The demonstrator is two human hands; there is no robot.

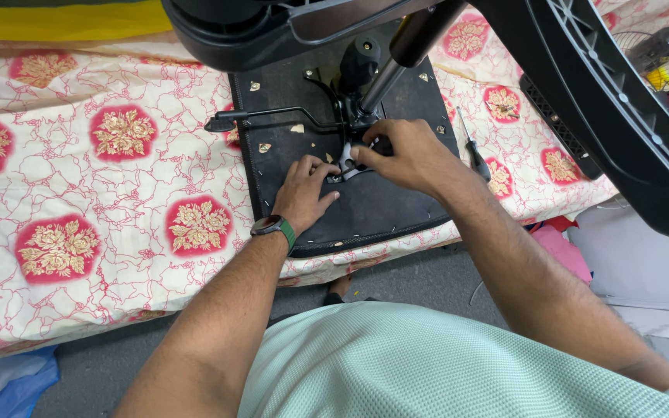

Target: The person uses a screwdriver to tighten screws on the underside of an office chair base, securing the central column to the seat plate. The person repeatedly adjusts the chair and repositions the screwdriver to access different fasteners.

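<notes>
The person bends over an upturned chair seat (pixel 373 209), whose black underside lies flat on a bed covered by a cream sheet with red flower patches (pixel 118 178). The left hand (pixel 303 193) rests palm down on this underside, its fingers bent and the fingertips touching the small metal bracket (pixel 344 164) at the middle of the seat. On its wrist sits a watch with a green strap (pixel 274 227). The right hand (pixel 400 155) comes from the other side and is curled over the same bracket, thumb and fingers pinching at it; what exactly is between the fingertips I cannot tell, because the fingers hide it.

Just beyond both hands the grey gas cylinder (pixel 396 66) rises slanted away from the bracket, up to the black chair base (pixel 272 31) that hangs over the far part of the seat. To the left of the left hand a thin black lever (pixel 272 116) goes out over the seat edge and ends above the sheet. To the right of the right forearm a screwdriver with a black handle (pixel 475 151) lies on the sheet, near the seat edge but apart from it.

The near edge of the seat goes a little over the bed edge, just below the left wrist. Left of the left hand the sheet is wide and flat. On the right a large black plastic chair back (pixel 621 116) stands close to the right arm, so that side is narrow.
</notes>
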